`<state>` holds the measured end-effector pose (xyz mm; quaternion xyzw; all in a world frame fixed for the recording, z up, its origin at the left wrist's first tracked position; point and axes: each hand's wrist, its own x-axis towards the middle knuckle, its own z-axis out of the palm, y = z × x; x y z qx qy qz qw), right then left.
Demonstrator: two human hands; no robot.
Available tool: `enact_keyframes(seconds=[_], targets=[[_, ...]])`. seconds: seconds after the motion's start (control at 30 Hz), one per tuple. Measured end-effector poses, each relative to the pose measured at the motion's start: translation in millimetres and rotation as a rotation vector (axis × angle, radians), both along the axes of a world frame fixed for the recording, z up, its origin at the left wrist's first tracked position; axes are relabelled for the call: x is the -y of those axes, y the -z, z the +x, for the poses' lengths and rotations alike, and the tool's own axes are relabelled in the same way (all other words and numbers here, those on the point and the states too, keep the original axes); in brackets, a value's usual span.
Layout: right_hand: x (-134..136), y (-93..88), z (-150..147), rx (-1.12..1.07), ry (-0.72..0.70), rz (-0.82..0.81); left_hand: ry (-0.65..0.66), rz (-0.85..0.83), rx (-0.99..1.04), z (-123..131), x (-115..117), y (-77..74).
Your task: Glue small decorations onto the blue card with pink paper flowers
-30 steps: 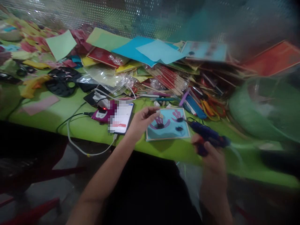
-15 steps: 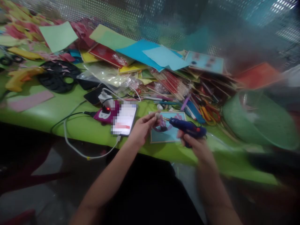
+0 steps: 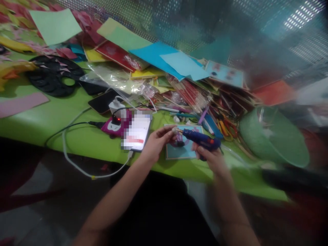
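Note:
My left hand (image 3: pixel 155 145) pinches a small pale bead-like piece (image 3: pixel 174 130) between its fingertips, just above a light blue craft card (image 3: pixel 179 153) with purple shapes on it. My right hand (image 3: pixel 210 158) grips a dark blue glue gun (image 3: pixel 201 139). The gun's nozzle points left and touches the small piece. Both hands hover over the card at the near edge of the green table (image 3: pixel 51 123).
A phone (image 3: pixel 137 133) on a white cable lies left of the card, beside a magenta device (image 3: pixel 112 125). Coloured paper sheets (image 3: pixel 153 56), sticks (image 3: pixel 191 94), scissors (image 3: pixel 227 128) and a black foam ring (image 3: pixel 52 77) crowd the back. A green bowl (image 3: pixel 275 138) stands at right.
My right hand has brought the glue gun leftward from beside the card until its nozzle meets the small piece in my left hand. The view has shifted slightly.

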<state>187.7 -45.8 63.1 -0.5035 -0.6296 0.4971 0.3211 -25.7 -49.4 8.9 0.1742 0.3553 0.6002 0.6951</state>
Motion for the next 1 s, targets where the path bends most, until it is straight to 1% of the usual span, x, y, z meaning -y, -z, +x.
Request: enact_keyframes(seconds=[0.3,0.53,0.8,1.0], targets=[[1.0,5.4,8.6,0.002,-0.027,-0.021,-0.011,0.020,-0.039,0.1,0.7,3.0],[0.4,3.6,7.6,0.047,-0.010,-0.016,-0.001,0.064,-0.035,0.8,1.2,7.8],[0.2,5.0,8.2,0.050,0.006,-0.010,0.009,0.073,-0.062,0.8,1.3,6.1],[1.7,3.3,7.9,0.047,-0.005,-0.023,0.007,0.081,-0.044,0.3,1.2,8.1]])
